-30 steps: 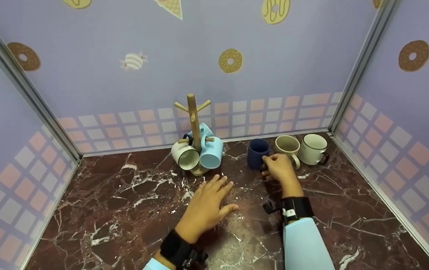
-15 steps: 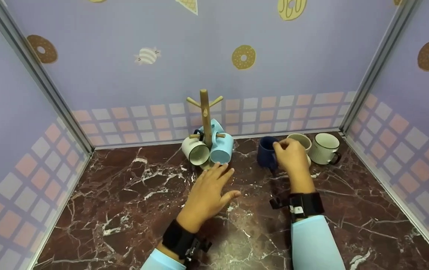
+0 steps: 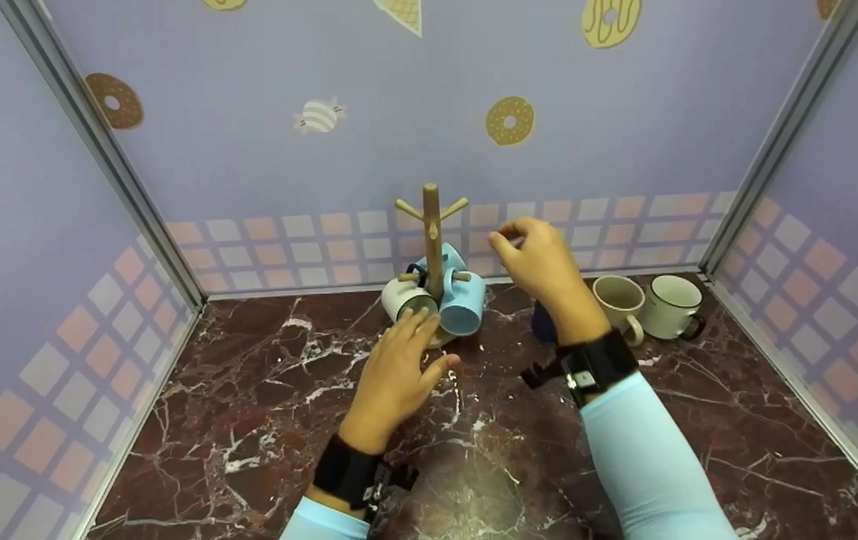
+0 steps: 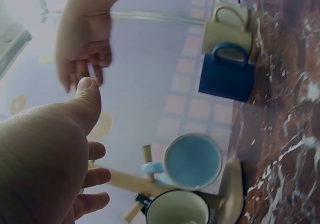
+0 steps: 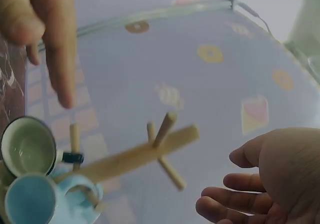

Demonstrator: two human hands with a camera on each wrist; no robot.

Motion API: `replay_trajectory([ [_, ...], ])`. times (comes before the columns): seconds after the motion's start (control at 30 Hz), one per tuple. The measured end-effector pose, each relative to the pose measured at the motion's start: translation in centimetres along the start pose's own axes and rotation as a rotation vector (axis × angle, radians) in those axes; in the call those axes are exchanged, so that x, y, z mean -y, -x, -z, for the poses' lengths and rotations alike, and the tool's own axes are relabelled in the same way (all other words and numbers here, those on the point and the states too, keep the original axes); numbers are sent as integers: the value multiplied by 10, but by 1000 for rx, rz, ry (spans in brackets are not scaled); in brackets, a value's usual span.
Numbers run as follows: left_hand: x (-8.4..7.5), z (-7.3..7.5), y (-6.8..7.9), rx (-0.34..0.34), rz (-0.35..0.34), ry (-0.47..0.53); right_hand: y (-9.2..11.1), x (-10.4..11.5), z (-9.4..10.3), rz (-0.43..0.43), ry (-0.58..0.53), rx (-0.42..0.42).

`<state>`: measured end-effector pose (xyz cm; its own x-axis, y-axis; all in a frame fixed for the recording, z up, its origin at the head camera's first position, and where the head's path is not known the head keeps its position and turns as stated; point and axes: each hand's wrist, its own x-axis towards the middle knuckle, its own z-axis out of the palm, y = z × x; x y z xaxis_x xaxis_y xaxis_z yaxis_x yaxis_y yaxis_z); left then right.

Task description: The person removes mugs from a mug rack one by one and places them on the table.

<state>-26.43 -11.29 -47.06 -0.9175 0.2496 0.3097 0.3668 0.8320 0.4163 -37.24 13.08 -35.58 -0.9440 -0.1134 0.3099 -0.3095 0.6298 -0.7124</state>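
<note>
My left hand [image 3: 393, 369] reaches forward with straight, spread fingers, fingertips overlapping a white, dark-rimmed mug [image 3: 394, 295] in the head view. That mug hangs by its handle on a lower peg of a wooden mug tree [image 3: 431, 202]. Beside it hangs a light blue mug [image 3: 469, 300], and another light blue mug [image 3: 450, 257] is partly hidden behind the post. Raised to the right of the tree is my right hand [image 3: 541, 262], holding nothing, its fingers loosely bent. A navy mug [image 4: 227, 75] stands on the table below, mostly covered by my right forearm in the head view.
To the right of the navy mug stand a beige mug [image 3: 618, 298] and a white mug [image 3: 670, 306] with a dark handle. The tree's upper pegs [image 5: 172, 171] hold no mugs. Patterned walls [image 3: 249, 180] enclose the dark marbled table [image 3: 249, 420] at the back and sides.
My right hand has left the navy mug, rising and moving left towards the tree. My left hand has moved a little forward to the tree's white mug. The head view has shifted slightly.
</note>
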Motion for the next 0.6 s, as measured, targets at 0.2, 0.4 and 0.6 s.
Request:
replay_trajectory([
  [0.2, 11, 7, -1, -62, 29, 41, -30, 41, -4, 86, 10, 45],
  [0.4, 19, 7, -1, -84, 83, 55, -58, 53, -13, 119, 86, 75],
  [0.6, 26, 8, -1, -134, 97, 84, -80, 60, -26, 115, 146, 135],
])
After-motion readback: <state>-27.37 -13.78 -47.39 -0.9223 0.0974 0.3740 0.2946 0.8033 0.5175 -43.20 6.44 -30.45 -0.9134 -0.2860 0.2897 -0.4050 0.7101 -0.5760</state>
